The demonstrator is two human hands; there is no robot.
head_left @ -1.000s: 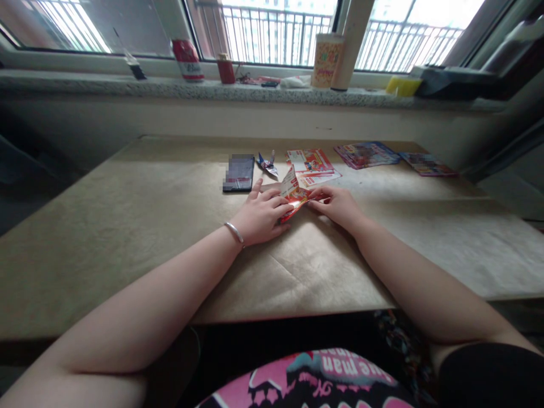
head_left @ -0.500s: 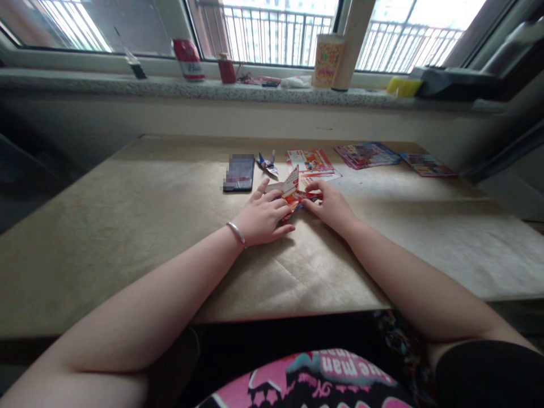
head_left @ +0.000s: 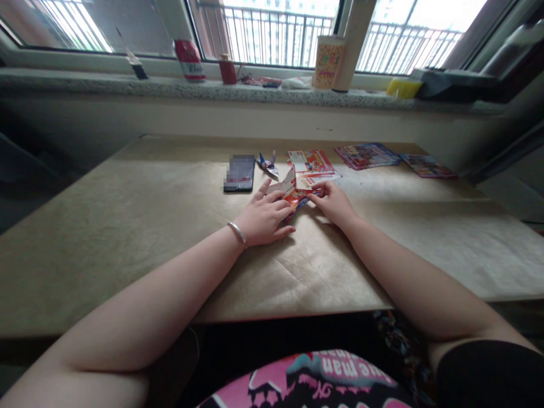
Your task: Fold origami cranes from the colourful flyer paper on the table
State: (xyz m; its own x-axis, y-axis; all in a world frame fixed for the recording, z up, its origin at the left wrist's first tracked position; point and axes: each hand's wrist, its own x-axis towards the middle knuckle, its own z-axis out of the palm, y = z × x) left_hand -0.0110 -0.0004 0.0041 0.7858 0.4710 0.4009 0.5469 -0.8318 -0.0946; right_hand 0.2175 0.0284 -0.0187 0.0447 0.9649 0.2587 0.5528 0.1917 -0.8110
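A colourful printed sheet of folded paper (head_left: pixel 294 195) lies on the table, with one pale flap standing up. My left hand (head_left: pixel 266 215) rests over its left side, fingers spread and stretched out, pressing on the paper. A silver bangle circles that wrist. At the paper's right edge, my right hand (head_left: pixel 332 203) pinches a red and blue part between thumb and fingers. The paper under the left palm is hidden. Just behind the hands sits a small folded paper crane (head_left: pixel 268 165), dark blue and white.
A phone (head_left: pixel 239 173) lies left of the crane. Printed sheets (head_left: pixel 312 162) lie behind the hands, with a stack of colourful cards (head_left: pixel 368 156) and another stack (head_left: pixel 427 165) to the right. A can (head_left: pixel 189 60) and a paper cup (head_left: pixel 328 62) stand on the windowsill (head_left: pixel 263 96).
My right hand has shifted slightly right with the paper's edge, which looks more drawn out. The raised flap leans a little further left. My left hand stays in place.
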